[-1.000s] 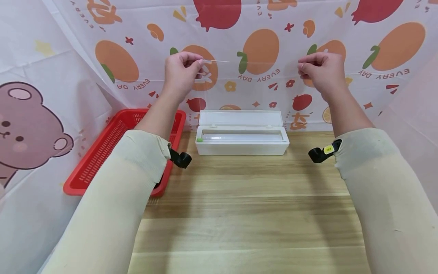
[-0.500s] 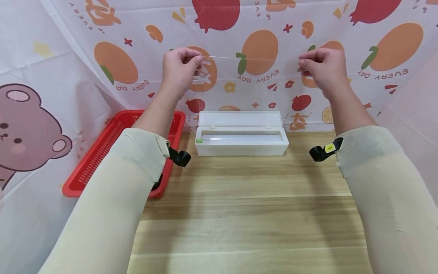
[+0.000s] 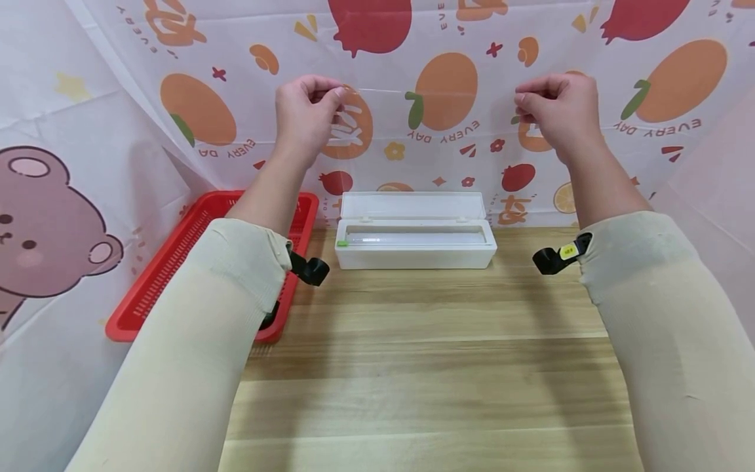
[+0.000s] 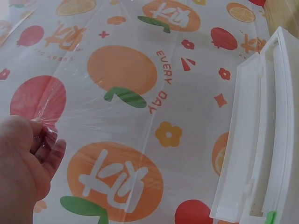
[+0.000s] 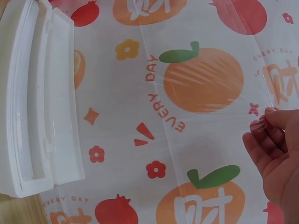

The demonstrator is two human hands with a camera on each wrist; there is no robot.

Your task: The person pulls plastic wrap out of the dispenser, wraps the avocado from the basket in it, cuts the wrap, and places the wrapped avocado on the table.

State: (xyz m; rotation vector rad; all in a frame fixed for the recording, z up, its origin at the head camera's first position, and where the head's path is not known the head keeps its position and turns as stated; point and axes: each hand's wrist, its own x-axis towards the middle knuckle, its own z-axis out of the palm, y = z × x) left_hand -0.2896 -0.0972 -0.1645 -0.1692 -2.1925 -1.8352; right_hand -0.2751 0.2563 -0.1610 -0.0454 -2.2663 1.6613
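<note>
A clear sheet of plastic wrap (image 5: 203, 93) stretches between my hands, so thin that the fruit-print cloth shows through it. My left hand (image 3: 305, 121) pinches one upper corner between thumb and fingers. At the other corner my right hand (image 3: 560, 118) does the same. Creases fan out from the left fingertips in the left wrist view. Below the hands, a white plastic-wrap dispenser (image 3: 415, 258) stands on the table, its lid (image 3: 413, 206) up and the pale roll (image 3: 415, 238) lying inside. A small green piece (image 3: 343, 243) sits at its left end.
A red plastic basket (image 3: 120, 333) stands left of the dispenser, partly behind my left forearm, with a dark thing (image 3: 270, 316) showing inside it. Printed cloth (image 3: 389, 124) hangs close behind the hands. The wood-grain table (image 3: 425, 380) extends in front of the dispenser.
Both hands have risen slightly, carrying the plastic wrap's upper edge up with them. The left hand has also shifted a little to the left. The dispenser and basket stay in place.
</note>
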